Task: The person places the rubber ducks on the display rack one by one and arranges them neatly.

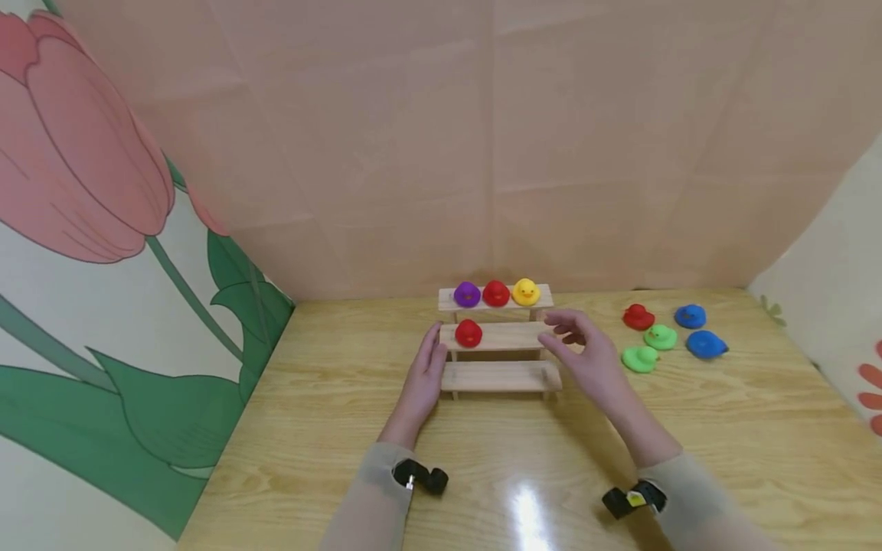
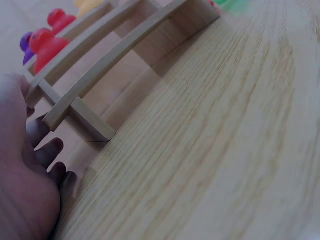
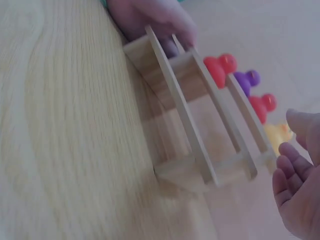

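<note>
A three-tier wooden stand [image 1: 501,376] stands on the table before me. On its top tier sit a purple duck [image 1: 467,295], a red duck [image 1: 496,293] and a yellow duck [image 1: 526,291]. Another red duck [image 1: 468,333] is at the left end of the middle tier; the lowest tier is bare. My left hand [image 1: 425,376] lies along the stand's left end, fingers extended against its side. Near the right end of the middle tier, my right hand [image 1: 591,360] has its fingers loosely bent, thumb apart, nothing between them. In the right wrist view, its fingers [image 3: 292,172] show beside the stand.
Right of the stand lie loose ducks: a red one [image 1: 638,317], two green ones [image 1: 660,337] and two blue ones [image 1: 706,344]. The wooden table [image 1: 310,428] meets a pinkish backdrop [image 1: 372,191] close behind the stand. A wall with a tulip picture [image 1: 96,145] rises at the left.
</note>
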`<action>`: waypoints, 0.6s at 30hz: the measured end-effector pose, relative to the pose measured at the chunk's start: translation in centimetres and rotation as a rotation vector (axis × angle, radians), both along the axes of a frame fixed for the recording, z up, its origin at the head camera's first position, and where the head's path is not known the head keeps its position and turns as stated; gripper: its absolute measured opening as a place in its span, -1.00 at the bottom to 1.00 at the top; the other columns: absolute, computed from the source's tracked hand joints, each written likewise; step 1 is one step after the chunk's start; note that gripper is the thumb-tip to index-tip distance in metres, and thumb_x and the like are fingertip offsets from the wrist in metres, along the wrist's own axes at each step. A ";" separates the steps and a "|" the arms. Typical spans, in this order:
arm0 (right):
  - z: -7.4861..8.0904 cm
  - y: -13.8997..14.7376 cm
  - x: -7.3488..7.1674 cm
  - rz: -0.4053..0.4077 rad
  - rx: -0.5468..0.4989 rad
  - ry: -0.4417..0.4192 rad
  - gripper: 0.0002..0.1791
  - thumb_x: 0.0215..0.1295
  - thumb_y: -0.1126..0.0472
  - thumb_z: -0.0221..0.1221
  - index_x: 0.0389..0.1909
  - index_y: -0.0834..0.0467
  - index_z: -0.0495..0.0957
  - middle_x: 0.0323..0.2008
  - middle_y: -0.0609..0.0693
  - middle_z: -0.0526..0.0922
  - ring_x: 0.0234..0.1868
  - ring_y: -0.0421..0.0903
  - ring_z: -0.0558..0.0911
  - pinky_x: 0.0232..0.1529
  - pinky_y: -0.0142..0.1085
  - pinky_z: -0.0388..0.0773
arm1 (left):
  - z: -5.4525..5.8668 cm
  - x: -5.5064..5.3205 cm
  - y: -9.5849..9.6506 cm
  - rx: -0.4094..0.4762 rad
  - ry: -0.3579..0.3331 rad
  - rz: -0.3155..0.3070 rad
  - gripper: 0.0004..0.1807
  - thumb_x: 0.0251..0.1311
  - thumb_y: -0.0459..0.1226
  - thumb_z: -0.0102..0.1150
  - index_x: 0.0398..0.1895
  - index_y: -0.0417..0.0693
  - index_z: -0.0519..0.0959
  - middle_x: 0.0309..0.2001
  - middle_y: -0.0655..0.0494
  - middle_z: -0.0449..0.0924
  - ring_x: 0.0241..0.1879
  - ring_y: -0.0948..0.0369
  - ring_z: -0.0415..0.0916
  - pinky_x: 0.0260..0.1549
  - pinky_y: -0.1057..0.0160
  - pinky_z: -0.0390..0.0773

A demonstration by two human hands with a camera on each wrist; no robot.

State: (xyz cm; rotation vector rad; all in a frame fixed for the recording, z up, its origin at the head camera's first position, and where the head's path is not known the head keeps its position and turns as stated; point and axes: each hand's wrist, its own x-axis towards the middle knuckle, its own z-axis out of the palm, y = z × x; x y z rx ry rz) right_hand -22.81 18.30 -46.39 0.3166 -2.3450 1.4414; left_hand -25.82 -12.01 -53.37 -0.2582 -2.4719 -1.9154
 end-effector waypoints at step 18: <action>-1.7 9.3 0.8 -0.201 0.072 -0.116 -0.39 0.61 -0.06 0.35 0.46 0.22 0.55 0.42 0.27 0.57 0.46 0.33 0.42 0.53 0.23 0.32 | -0.1 -0.2 0.1 0.002 0.026 0.007 -0.36 0.78 0.17 -0.21 0.81 0.47 0.09 0.76 0.08 0.10 0.71 0.04 0.07 0.68 -0.06 0.10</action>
